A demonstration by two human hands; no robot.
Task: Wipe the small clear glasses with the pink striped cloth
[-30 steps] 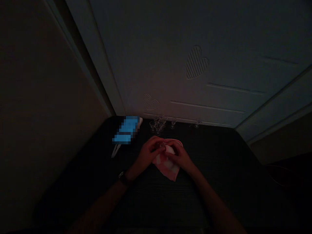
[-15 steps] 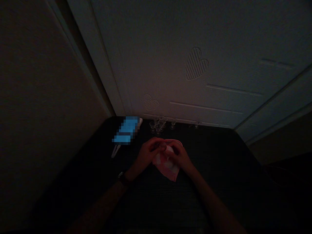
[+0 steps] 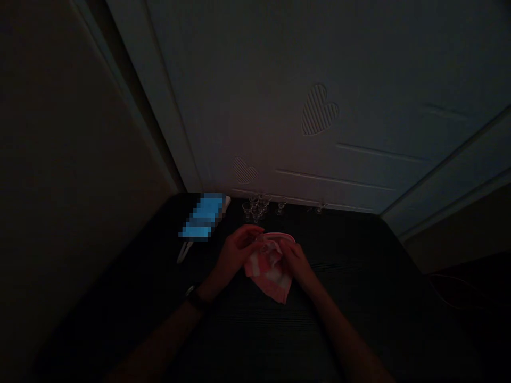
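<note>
My left hand (image 3: 238,249) is closed around a small clear stemmed glass (image 3: 262,246), which is dim and partly hidden by the fingers and cloth. A pink and white checked cloth (image 3: 271,282) hangs below the glass. Gripping the cloth's right side, my right hand (image 3: 295,261) has its fingers bent into the folds. Beyond the hands, a cluster of several small stemmed glasses (image 3: 255,208) stands upright near the wall. One single glass (image 3: 281,206) is just right of them, and another small glass (image 3: 320,206) sits farther right.
The room is very dark. A device with a blurred blue screen (image 3: 204,215) lies at the back left of the dark table (image 3: 271,340), with a white strap (image 3: 182,252) at its near end. A pale panel with raised hearts (image 3: 319,110) rises behind the table.
My hands have moved slightly apart, and the right fingers have shifted from the glass to the cloth's right side. The cloth's upper folds are more open. The view has tilted a little.
</note>
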